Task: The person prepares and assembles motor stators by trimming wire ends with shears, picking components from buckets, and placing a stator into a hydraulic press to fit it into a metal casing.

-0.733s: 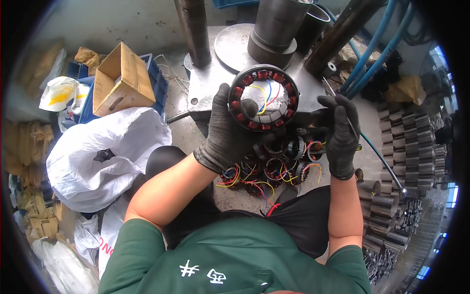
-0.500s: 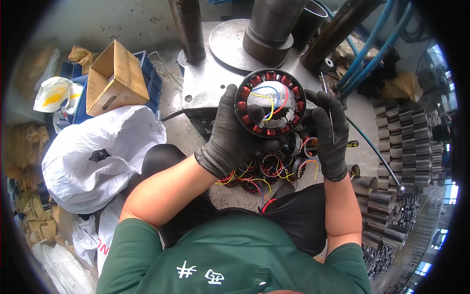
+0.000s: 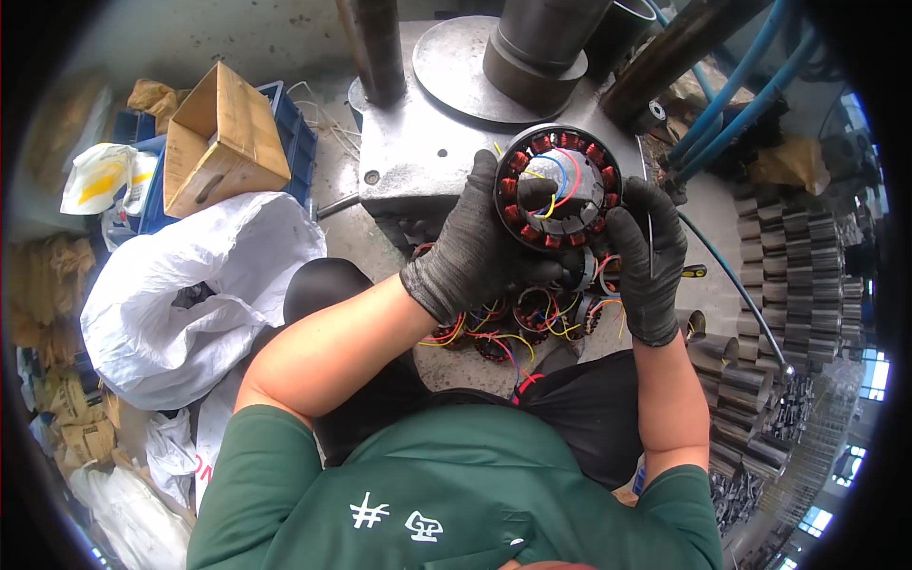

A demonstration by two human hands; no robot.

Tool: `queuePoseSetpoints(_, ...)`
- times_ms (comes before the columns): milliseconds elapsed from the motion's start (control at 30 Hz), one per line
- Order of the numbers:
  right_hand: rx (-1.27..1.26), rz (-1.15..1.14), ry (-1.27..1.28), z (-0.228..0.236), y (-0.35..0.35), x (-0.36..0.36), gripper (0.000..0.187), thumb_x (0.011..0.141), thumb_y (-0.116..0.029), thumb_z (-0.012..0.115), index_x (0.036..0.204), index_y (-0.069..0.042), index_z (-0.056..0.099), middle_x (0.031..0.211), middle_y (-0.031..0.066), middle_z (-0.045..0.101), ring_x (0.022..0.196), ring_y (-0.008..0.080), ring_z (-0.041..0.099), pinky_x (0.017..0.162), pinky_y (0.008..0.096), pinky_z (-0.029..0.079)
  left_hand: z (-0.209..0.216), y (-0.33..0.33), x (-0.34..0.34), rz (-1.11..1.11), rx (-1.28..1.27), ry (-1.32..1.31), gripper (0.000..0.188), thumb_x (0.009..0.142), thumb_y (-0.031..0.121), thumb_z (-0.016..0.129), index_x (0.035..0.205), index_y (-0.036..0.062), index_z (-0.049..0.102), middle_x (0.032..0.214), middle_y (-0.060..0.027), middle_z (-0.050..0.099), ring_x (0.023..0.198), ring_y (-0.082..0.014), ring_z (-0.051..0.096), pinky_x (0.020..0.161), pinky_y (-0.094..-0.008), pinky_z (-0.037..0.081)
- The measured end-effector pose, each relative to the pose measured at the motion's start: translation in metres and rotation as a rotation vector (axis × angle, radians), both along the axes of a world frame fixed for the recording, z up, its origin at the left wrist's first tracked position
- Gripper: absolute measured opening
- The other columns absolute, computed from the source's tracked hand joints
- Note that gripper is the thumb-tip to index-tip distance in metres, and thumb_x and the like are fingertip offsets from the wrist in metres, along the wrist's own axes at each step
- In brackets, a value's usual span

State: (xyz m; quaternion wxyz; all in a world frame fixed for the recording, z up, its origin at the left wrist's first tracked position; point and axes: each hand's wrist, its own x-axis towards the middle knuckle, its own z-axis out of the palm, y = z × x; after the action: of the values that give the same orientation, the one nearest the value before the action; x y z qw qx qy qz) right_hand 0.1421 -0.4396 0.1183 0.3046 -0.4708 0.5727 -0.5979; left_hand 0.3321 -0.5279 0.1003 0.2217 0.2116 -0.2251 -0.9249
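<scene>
My left hand (image 3: 467,249) grips a motor stator (image 3: 596,152), a black ring with reddish copper windings, on its left and lower side. The thumb reaches into the ring's opening beside blue, red and yellow wires (image 3: 562,185). The stator is tilted, so its face shows. My right hand (image 3: 646,249), fingers curled, holds a thin metal rod (image 3: 652,233) upright, its fingertips at the ring's right edge. Both hands wear dark gloves. Several more stators (image 3: 532,310) with coloured wires lie below, partly hidden by my left hand.
Ahead stands a heavy metal press table (image 3: 408,157) with round posts and a thick cylinder (image 3: 537,57). On the left are a white sack (image 3: 133,313), a cardboard box (image 3: 242,142) and a blue crate (image 3: 302,142). Metal cylinders (image 3: 788,275) are stacked on the right.
The stator and both hands have shifted slightly right and up in the view, and the ring is turned a little. The head view itself has also shifted slightly.
</scene>
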Motion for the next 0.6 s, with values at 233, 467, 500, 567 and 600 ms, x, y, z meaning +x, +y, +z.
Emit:
queuePoseSetpoints(233, -0.066, 0.007, 0.01, -0.0042, -0.005, -0.0027, 0.036, 0.09, -0.015, 0.074, 0.122, -0.003, 0.061, 0.113, 0.0056, 0.067, 0.102, 0.0123, 0.062, 0.09, 0.0282, 0.051, -0.0007, -0.0038, 0.0013, -0.006, 0.049, 0.054, 0.101, 0.086, 0.087, 0.018, 0.148, 0.0105, 0.042, 0.138, -0.0195, 0.055, 0.116, -0.0371, 0.059, 0.087, -0.0508, 0.053)
queuePoseSetpoints(467, -0.084, 0.066, -0.009, -0.008, -0.0089, -0.0041, 0.035, 0.094, -0.018, 0.069, 0.124, -0.001, 0.06, 0.113, 0.0071, 0.068, 0.104, 0.0128, 0.062, 0.092, 0.0293, 0.051, 0.004, -0.0057, 0.0035, -0.033, 0.045, 0.073, 0.104, 0.084, 0.088, 0.023, 0.151, 0.0102, 0.037, 0.143, -0.0199, 0.05, 0.13, -0.0378, 0.048, 0.102, -0.0553, 0.043)
queuePoseSetpoints(500, -0.088, 0.066, -0.009, -0.0069, -0.0092, -0.0035, 0.035, 0.094, -0.018, 0.069, 0.124, -0.001, 0.06, 0.113, 0.0071, 0.068, 0.104, 0.0128, 0.062, 0.092, 0.0293, 0.051, 0.001, -0.0062, 0.0039, -0.032, 0.041, 0.073, 0.104, 0.084, 0.088, 0.023, 0.151, 0.0102, 0.037, 0.143, -0.0199, 0.05, 0.13, -0.0378, 0.048, 0.102, -0.0553, 0.043)
queuePoseSetpoints(567, -0.076, 0.111, -0.132, -0.0039, -0.0092, -0.0025, 0.034, 0.098, -0.021, 0.063, 0.124, -0.001, 0.059, 0.115, 0.0076, 0.067, 0.105, 0.013, 0.062, 0.093, 0.0296, 0.051, -0.0054, -0.0075, 0.0032, -0.032, 0.023, 0.218, 0.103, 0.085, 0.087, 0.029, 0.152, 0.0088, 0.032, 0.146, -0.0186, 0.048, 0.134, -0.0387, 0.045, 0.106, -0.0573, 0.039)
queuePoseSetpoints(600, -0.082, 0.111, -0.129, -0.0074, -0.0098, -0.0063, 0.034, 0.098, -0.021, 0.063, 0.124, -0.001, 0.059, 0.115, 0.0076, 0.067, 0.105, 0.013, 0.062, 0.093, 0.0296, 0.051, -0.0048, -0.0068, 0.0026, -0.033, 0.017, 0.22, 0.103, 0.085, 0.087, 0.029, 0.152, 0.0088, 0.032, 0.146, -0.0186, 0.048, 0.134, -0.0387, 0.045, 0.106, -0.0573, 0.039)
